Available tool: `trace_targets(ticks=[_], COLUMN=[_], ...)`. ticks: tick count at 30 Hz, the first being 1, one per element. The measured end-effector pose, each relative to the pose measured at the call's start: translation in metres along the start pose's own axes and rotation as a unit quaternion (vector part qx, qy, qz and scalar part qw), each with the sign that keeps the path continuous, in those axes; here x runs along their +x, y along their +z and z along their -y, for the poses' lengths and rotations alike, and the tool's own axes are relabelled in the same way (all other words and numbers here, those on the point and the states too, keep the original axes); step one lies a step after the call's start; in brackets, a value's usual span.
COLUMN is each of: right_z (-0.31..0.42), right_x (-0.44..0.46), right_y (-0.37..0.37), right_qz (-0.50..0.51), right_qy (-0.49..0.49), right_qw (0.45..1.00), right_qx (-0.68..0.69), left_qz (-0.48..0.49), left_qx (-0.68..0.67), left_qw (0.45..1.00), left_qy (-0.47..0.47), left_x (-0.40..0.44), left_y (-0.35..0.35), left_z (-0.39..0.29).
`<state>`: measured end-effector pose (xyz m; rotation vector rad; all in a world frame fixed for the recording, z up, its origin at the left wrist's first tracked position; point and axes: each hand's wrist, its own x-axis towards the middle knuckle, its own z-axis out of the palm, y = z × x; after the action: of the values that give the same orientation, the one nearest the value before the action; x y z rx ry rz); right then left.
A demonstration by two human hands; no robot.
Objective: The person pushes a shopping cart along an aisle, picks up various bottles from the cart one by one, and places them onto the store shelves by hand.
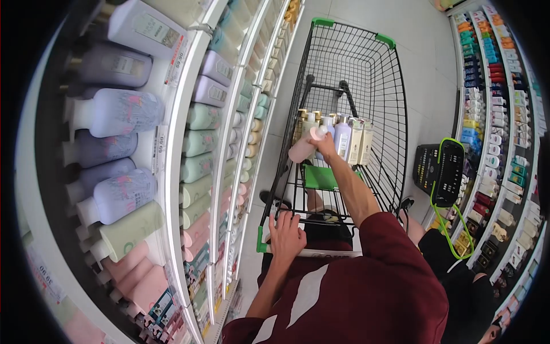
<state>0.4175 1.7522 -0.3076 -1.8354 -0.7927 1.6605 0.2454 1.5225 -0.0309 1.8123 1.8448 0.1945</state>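
Note:
My right hand (325, 143) is closed around the neck of a pink pump bottle (302, 150), which tilts over the near part of the shopping cart (404, 114). Right beside it, several pump bottles stand in the cart, among them a lavender bottle (342, 139) and a cream bottle (365, 143). Below them is a green plastic flap (319, 178). My left hand (286, 236) lies on the cart's near left end by the handle (329, 253), fingers stretched forward and holding nothing I can see.
Along the left runs a shelf (172, 137) with rows of lavender, green and pink bottles. Another shelf (487, 114) with small packages lines the right side. A black basket with a green handle (438, 172) is right of the cart, near another person's dark clothing (458, 286).

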Motion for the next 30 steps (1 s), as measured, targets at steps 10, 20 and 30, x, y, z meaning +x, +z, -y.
trace_targets(ticks=[10,20,30], right_z=[0.091,0.201,0.258], right_x=[-0.116,-0.281,-0.334], right_y=[-0.06,-0.093,-0.065], right_qz=[-0.014,0.248,0.433], right_qy=[-0.138,-0.14,-0.205], right_qw=[0.989,0.836,0.738], right_qx=[-0.043,0.469,0.476], left_qz=[-0.029,-0.05,-0.082], left_qx=[-0.007,0.001,-0.038], left_qw=[0.999,0.997,0.993], left_qy=[0.021,0.062,0.08], left_x=[0.024,0.067,0.103], left_y=[-0.007,-0.016,-0.027], left_z=[0.001,0.018,0.029])
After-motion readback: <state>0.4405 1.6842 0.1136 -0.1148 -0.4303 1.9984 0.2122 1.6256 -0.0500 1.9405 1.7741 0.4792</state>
